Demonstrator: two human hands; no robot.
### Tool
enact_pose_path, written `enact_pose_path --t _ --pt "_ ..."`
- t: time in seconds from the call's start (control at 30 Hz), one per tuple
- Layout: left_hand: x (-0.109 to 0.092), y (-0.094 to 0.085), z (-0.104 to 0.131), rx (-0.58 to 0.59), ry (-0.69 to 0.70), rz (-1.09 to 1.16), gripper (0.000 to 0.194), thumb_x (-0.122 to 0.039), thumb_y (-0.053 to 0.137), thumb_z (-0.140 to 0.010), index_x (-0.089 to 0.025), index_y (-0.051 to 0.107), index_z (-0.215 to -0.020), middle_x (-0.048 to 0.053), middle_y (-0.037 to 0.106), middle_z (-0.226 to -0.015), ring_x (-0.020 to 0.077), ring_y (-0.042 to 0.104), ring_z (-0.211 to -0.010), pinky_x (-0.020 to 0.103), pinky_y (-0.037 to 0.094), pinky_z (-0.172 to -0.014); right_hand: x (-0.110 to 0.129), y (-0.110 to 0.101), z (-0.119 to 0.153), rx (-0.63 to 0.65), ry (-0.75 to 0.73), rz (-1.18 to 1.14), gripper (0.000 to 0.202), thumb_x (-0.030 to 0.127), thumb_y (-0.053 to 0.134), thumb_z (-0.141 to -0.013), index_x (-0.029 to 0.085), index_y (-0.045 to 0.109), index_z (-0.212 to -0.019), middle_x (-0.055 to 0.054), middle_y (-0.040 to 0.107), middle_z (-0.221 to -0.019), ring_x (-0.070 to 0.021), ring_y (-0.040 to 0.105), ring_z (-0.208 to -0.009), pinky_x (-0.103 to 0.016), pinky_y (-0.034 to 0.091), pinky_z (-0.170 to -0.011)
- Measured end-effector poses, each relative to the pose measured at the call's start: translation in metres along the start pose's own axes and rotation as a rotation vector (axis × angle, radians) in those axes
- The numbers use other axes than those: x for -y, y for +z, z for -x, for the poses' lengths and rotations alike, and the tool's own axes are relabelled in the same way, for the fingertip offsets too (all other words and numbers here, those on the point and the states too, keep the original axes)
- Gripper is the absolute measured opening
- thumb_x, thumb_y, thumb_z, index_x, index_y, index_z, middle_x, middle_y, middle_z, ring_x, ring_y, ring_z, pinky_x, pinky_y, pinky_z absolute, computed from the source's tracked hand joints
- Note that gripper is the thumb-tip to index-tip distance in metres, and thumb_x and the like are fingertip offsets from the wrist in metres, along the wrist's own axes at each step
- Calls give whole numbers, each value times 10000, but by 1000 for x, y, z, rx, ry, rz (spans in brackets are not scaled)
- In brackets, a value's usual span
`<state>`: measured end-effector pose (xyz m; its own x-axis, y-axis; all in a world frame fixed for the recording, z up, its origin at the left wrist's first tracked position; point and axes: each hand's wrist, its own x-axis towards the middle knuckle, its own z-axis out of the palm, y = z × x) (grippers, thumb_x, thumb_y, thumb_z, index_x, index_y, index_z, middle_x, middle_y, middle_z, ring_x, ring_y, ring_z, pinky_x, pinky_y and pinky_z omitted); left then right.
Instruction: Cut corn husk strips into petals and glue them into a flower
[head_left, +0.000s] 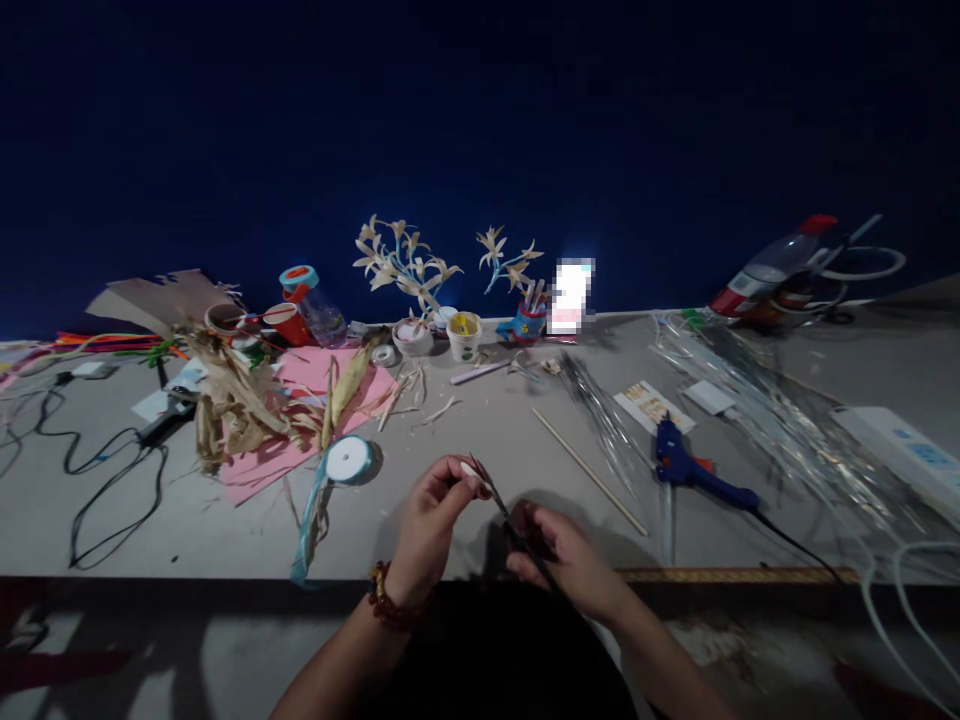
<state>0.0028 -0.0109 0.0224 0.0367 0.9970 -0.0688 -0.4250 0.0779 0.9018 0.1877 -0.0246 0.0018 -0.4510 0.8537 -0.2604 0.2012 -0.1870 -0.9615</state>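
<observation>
Over the front part of the table, my left hand (442, 505) is closed in a pinch on a small pale piece (471, 470), perhaps a bit of dried husk. My right hand (559, 555) is wrapped round a pair of dark scissors (504, 508). Their narrow blades point up and left, with the tips right beside my left fingertips and the pale piece. The scissors' handles are mostly hidden by the right hand and shadow. Left of my hands lies a roll of light blue ribbon (347, 460), its loose end trailing to the table's front edge.
Dried corn husks (236, 400) lie on pink paper (262, 470) at left. Husk flowers (405, 262) stand behind near a paper cup (464, 340) and a lit phone (570, 295). At right are a wooden stick (589, 470), a blue glue gun (701, 475) and plastic-wrapped wires (787, 420).
</observation>
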Motion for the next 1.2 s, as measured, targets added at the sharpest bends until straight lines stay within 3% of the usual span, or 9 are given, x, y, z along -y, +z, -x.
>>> enact_pose_path --t 0.27,0.57,1.2 --pt "1 -3 1 0 -1 -37 162 -278 707 -849 -167 620 -770 29 644 -834 148 587 -776 288 468 -793 6 1 0 42 57 -48 461 567 767 -708 214 475 -760 40 498 -686 -118 461 -607 -230 370 -557" --pt "0 -3 0 20 3 -34 173 -293 711 -849 -168 616 -777 27 636 -814 152 587 -767 296 470 -786 12 4 0 43 77 -122 476 535 783 -700 223 424 -719 65 507 -635 -83 446 -517 -223 352 -525" --pt "-1 -5 0 47 -20 -26 122 -246 698 -868 -167 633 -803 19 663 -821 146 601 -789 278 459 -800 5 1 1 47 101 -135 511 572 798 -683 219 434 -738 91 472 -581 -72 428 -478 -216 326 -499"
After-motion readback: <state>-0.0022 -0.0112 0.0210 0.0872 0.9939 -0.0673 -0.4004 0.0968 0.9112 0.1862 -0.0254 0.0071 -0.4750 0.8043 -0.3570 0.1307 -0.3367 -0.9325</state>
